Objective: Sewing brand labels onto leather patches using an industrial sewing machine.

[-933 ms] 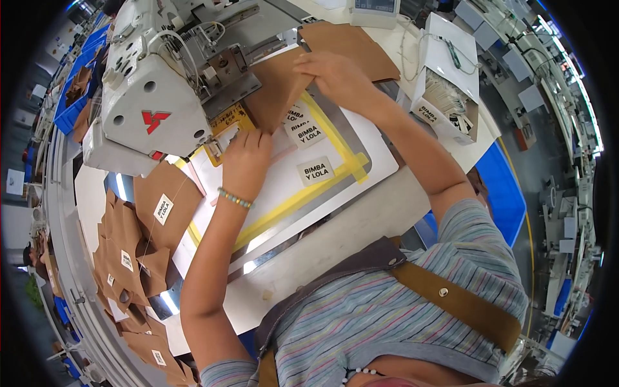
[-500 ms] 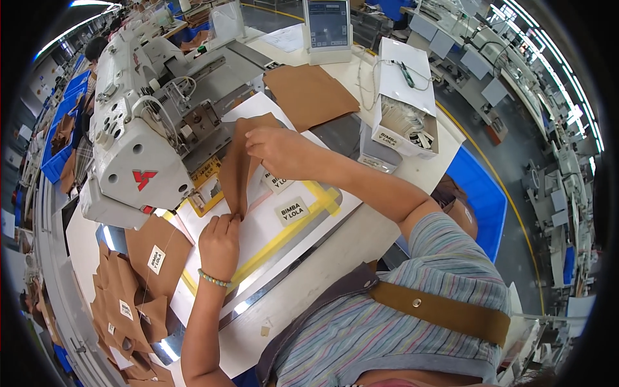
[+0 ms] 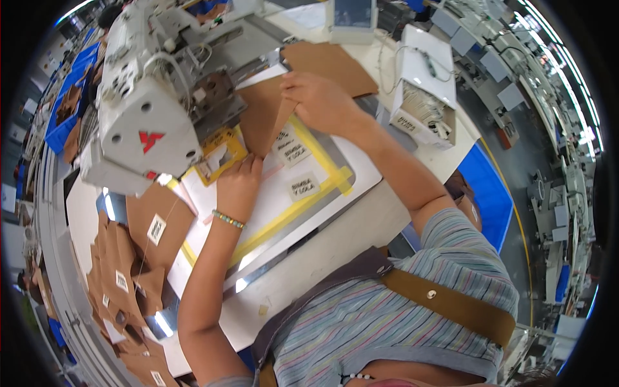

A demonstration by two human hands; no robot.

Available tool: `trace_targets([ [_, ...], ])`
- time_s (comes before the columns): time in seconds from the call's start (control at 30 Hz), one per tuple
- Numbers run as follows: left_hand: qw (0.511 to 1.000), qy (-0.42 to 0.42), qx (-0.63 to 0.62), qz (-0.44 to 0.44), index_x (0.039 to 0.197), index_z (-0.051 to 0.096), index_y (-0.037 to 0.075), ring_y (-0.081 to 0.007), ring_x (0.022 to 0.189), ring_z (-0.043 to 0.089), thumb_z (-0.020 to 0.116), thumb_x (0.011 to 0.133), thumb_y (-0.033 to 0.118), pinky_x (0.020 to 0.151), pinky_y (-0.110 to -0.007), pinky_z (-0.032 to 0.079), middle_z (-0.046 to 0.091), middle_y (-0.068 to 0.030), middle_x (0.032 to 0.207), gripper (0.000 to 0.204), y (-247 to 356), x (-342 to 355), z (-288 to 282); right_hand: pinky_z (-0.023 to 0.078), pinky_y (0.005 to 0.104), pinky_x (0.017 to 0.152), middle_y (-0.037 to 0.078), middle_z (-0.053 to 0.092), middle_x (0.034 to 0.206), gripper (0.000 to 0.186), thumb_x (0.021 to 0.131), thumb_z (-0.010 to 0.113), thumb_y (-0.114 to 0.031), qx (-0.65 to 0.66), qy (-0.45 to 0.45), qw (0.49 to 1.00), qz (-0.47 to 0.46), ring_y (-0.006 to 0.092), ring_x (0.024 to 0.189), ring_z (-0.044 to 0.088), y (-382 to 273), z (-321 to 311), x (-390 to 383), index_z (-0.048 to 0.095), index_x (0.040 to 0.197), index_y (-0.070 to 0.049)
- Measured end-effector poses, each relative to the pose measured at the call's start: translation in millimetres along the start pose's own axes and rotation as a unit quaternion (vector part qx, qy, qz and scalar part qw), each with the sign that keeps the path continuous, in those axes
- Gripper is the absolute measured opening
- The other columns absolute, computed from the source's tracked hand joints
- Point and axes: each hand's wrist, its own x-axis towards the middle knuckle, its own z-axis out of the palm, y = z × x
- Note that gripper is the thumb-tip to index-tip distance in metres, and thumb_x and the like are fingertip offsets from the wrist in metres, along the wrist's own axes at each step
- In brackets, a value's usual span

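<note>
A brown fabric panel (image 3: pixel 258 109) is stretched between my two hands beneath the sewing machine's head. My left hand (image 3: pixel 240 184), with a beaded bracelet at the wrist, pinches its near corner. The fingers of my right hand (image 3: pixel 316 106) are closed on its far right edge, which is folded up a little. Below the panel lies a white template board (image 3: pixel 367 169) bordered with yellow tape (image 3: pixel 261 244). White printed labels (image 3: pixel 304 186) rest on the board between my hands. A yellow frame (image 3: pixel 222 155) sits left of the panel, beside the machine.
The white sewing machine (image 3: pixel 142 106) stands at the left. Labelled brown panels (image 3: pixel 119 258) are piled at the near left, and more brown panels (image 3: pixel 332 64) lie behind. A white box of labels (image 3: pixel 422 106), a screen (image 3: pixel 353 19) and a blue bin (image 3: pixel 487 193) are around the table.
Both hands have shifted slightly right in the picture with the panel. The panel, more upright and folded before, is now spread lower over the board. The whole view has tilted a little.
</note>
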Motion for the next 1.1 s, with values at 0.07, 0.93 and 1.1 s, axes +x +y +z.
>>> trace_targets([
  [0.07, 0.998, -0.04, 0.054, -0.006, 0.106, 0.073, 0.002, -0.0227, 0.084, 0.075, 0.07, 0.085, 0.006, 0.068, -0.036, 0.062, 0.08, -0.0129, 0.11, 0.021, 6.7, -11.2, -6.8, 0.055, 0.0423, 0.111, 0.015, 0.072, 0.135, 0.032, 0.087, 0.065, -0.001, 0.012, -0.022, 1.0, -0.017, 0.0326, 0.13, 0.066, 4.4, 5.7, -4.0, 0.079, 0.116, 0.0],
  [0.93, 0.964, -0.13, -0.013, -0.231, 0.155, 0.058, 0.005, -0.0403, 0.151, 0.048, 0.07, 0.099, 0.01, 0.122, -0.052, 0.042, 0.06, -0.0113, 0.16, 0.057, 16.7, -127.0, -106.3, 0.012, 0.061, 0.135, 0.005, 0.04, 0.175, 0.067, 0.112, 0.05, -0.052, -0.012, -0.198, 0.977, -0.08, 0.0308, 0.167, 0.021, -58.9, 30.9, -75.8, 0.05, 0.163, -0.008],
  [1.1, 0.969, -0.092, -0.029, -0.228, 0.155, 0.058, 0.005, -0.039, 0.154, 0.046, 0.073, 0.098, 0.012, 0.123, -0.053, 0.039, 0.061, -0.0121, 0.158, 0.059, 14.4, -123.2, -103.1, 0.012, 0.062, 0.135, 0.005, 0.047, 0.17, 0.064, 0.112, 0.052, -0.053, -0.022, -0.197, 0.975, -0.098, 0.029, 0.166, 0.025, -53.7, 39.6, -79.6, 0.057, 0.157, -0.008],
])
